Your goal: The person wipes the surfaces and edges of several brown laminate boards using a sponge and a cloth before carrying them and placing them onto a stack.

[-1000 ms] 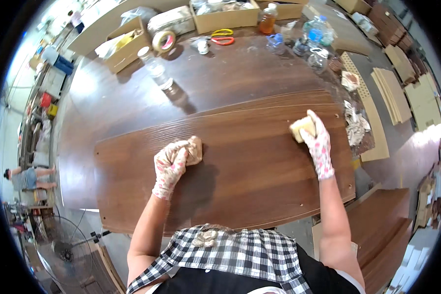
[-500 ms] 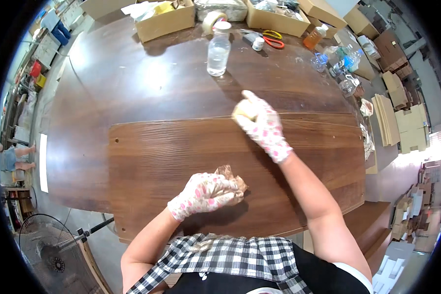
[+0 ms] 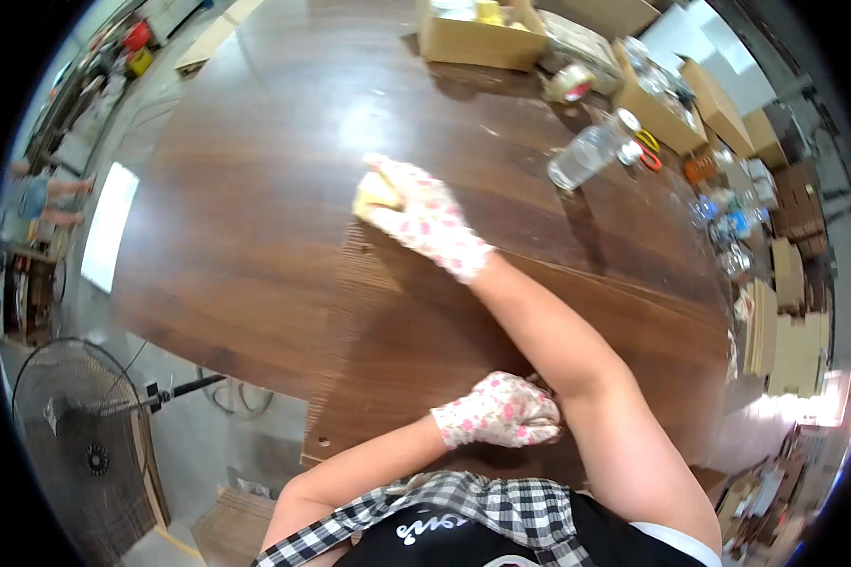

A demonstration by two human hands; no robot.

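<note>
My right hand (image 3: 424, 213), in a white glove with pink flowers, is closed on a pale yellow sponge (image 3: 378, 195). It is at the far left corner of a brown wood-grain board (image 3: 425, 321) lying on a large brown table (image 3: 246, 208). My left hand (image 3: 506, 412), gloved alike, is closed low over the board's near part, beside my right forearm. The crumpled brown piece in its fingers is almost wholly hidden now; the earlier frame shows it better. A clear bottle (image 3: 591, 151) with a white cap stands beyond my right arm.
Cardboard boxes (image 3: 482, 42) with mixed items line the far edge, with a tape roll (image 3: 569, 83) near them. Red and yellow scissors (image 3: 649, 151) and several plastic bottles lie at the far right. A floor fan (image 3: 90, 454) stands left of the table.
My right hand has swept left with the sponge, from the board's far middle to its far left corner. The view has swung left. My left hand stays closed, now beside my right forearm.
</note>
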